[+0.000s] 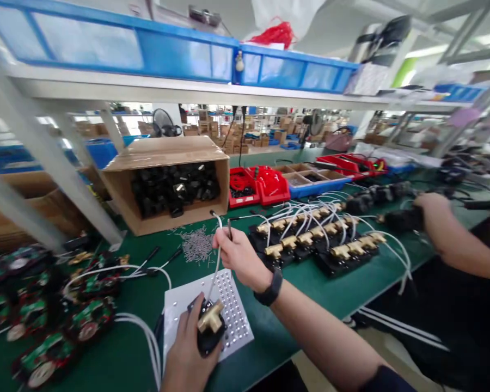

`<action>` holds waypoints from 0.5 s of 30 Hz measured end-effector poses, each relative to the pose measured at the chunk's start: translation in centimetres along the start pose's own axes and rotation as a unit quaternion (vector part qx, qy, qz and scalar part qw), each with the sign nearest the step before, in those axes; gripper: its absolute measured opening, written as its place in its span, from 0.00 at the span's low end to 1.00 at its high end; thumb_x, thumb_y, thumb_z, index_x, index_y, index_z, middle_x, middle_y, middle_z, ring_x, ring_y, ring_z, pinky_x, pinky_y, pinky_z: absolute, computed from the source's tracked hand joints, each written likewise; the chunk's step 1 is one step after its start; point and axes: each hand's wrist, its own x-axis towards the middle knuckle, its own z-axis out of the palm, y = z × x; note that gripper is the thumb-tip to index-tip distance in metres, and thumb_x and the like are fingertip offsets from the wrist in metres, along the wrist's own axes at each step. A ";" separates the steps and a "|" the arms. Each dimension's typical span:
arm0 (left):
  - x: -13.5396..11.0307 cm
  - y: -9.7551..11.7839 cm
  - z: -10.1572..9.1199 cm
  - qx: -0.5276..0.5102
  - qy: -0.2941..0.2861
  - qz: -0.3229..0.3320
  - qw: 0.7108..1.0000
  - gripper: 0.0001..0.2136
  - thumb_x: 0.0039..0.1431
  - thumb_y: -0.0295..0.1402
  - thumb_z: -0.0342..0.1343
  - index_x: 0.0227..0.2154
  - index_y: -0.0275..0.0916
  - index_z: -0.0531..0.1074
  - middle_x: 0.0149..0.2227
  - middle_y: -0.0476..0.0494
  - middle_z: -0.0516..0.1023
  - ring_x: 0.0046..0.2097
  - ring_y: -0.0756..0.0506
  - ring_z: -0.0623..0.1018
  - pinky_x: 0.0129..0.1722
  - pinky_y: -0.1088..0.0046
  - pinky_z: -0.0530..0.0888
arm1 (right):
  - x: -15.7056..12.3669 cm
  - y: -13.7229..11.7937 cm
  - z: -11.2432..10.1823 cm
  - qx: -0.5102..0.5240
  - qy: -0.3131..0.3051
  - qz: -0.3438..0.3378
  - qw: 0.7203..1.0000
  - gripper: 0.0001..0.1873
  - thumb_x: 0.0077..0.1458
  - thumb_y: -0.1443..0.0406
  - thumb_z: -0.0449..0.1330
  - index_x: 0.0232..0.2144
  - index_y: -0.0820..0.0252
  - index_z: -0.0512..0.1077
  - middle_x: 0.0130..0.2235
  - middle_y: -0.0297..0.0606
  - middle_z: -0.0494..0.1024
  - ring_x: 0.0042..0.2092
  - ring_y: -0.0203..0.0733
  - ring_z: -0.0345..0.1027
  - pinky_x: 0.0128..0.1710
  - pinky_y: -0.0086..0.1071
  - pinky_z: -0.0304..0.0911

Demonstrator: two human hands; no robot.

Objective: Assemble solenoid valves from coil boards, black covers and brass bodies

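Note:
My left hand (188,348) grips a black pump part with a brass fitting (210,322) on top, held over a white perforated plate (237,310) at the table's near edge. My right hand (239,256), with a black wristband, is closed in a pinch on a white tube (217,256) that runs down to the brass fitting; a thin dark tool also sticks up between its fingers. Rows of black parts with brass fittings and white tubes (318,239) lie to the right of my right hand.
An open cardboard box of black parts (171,188) stands behind, with a pile of small metal pins (196,245) in front. Green-and-red assemblies (49,310) lie at left. Red trays (259,185) and a blue tray (314,182) sit further back. Another person's hand (433,215) works at right.

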 end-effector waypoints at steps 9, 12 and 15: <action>2.7 11.6 5.5 -0.020 -0.197 0.152 0.968 0.39 0.43 0.26 0.59 0.59 0.52 0.51 0.48 0.41 0.63 0.44 0.39 0.75 0.44 0.62 0.73 | -6.5 -7.3 -16.1 -0.364 0.195 -0.148 0.899 0.18 0.56 0.54 0.53 0.23 0.61 0.61 0.19 0.26 0.60 0.20 0.26 0.48 0.21 0.24 0.46; 3.7 14.3 10.2 -0.036 -0.229 0.183 0.955 0.40 0.42 0.29 0.62 0.59 0.49 0.52 0.49 0.39 0.62 0.42 0.37 0.76 0.43 0.60 0.74 | -5.1 -8.3 -20.7 -0.492 0.259 -0.109 0.824 0.22 0.57 0.53 0.48 0.21 0.63 0.63 0.18 0.29 0.63 0.21 0.27 0.53 0.24 0.27 0.48; 4.2 16.1 14.4 -0.029 -0.226 0.183 0.957 0.40 0.43 0.32 0.62 0.59 0.46 0.51 0.48 0.36 0.63 0.40 0.35 0.76 0.38 0.57 0.75 | -3.6 -8.6 -23.8 -0.565 0.262 -0.058 0.780 0.25 0.55 0.52 0.47 0.20 0.66 0.67 0.17 0.34 0.65 0.21 0.29 0.56 0.25 0.31 0.49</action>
